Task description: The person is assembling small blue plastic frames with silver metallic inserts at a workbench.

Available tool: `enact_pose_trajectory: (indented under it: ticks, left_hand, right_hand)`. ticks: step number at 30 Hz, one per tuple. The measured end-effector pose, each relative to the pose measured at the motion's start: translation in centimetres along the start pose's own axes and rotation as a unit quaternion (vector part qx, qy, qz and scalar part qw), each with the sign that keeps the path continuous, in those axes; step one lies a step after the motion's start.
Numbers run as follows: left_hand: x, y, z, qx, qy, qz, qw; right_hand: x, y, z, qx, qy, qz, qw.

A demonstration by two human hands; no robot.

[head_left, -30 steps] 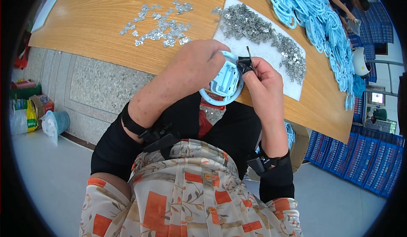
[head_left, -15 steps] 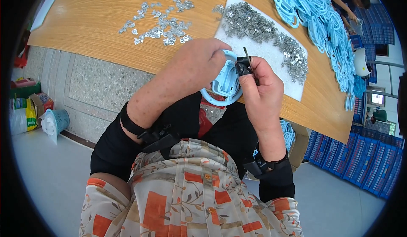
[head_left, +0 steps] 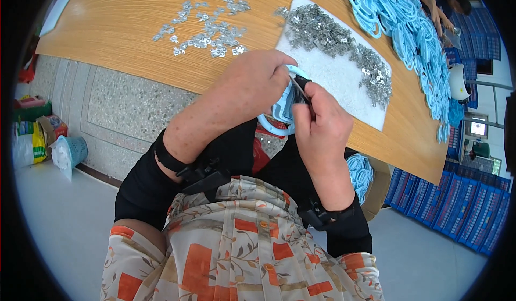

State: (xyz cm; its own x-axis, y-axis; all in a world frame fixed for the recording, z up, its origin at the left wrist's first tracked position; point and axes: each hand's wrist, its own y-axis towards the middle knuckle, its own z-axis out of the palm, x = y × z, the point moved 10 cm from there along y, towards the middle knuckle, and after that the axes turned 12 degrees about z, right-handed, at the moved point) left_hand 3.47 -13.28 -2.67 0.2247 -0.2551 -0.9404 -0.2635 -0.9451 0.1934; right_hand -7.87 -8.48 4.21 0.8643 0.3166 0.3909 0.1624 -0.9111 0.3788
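Observation:
Above my lap at the table's front edge is a light blue oval plastic frame (head_left: 276, 128) with a recessed middle. My left hand (head_left: 257, 79) is closed around its far left rim. My right hand (head_left: 327, 119) grips a small tool (head_left: 299, 87) with a dark, black-wrapped part and a thin metal shaft. The shaft slants across the right side of the frame toward my left fingers. Its tip and part of the recess are hidden by my hands. Beyond them, a white foam sheet (head_left: 329, 78) bears a heap of small metal clips (head_left: 322, 32).
More metal clips (head_left: 212, 34) lie loose on the wooden table (head_left: 123, 26). Light blue frames (head_left: 411, 37) are heaped at the far right, near another person's hand (head_left: 445, 24). A carton (head_left: 379, 190) with blue pieces stands below; blue packs (head_left: 446, 207) line the right.
My right hand has moved left and inward over the frame. The tool's shaft, upright before, now slants left across it. The frame is more covered.

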Motion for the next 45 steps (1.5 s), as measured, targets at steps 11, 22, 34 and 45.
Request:
enact_pose_trajectory:
  ticks: [11,22,34,45]
  left_hand:
    - [0.1,0.1,0.0,-0.004,-0.019,-0.009,1.0]
    - [0.1,0.0,0.0,0.001,-0.022,-0.015,1.0]
    - [-0.1,0.1,0.0,0.004,0.005,-0.006,1.0]
    - [-0.7,0.3,0.0,-0.003,0.048,0.011,0.999]
  right_hand:
    - [-4.6,-3.2,4.3,0.349,0.612,0.357,0.613]
    - [-2.6,-0.6,-0.9,0.093,0.041,0.021,0.995]
    - [0.0,0.5,-1.6,0.094,-0.125,-0.013,0.988]
    - [3.8,1.9,-0.7,0.172,-0.275,-0.16,0.932]
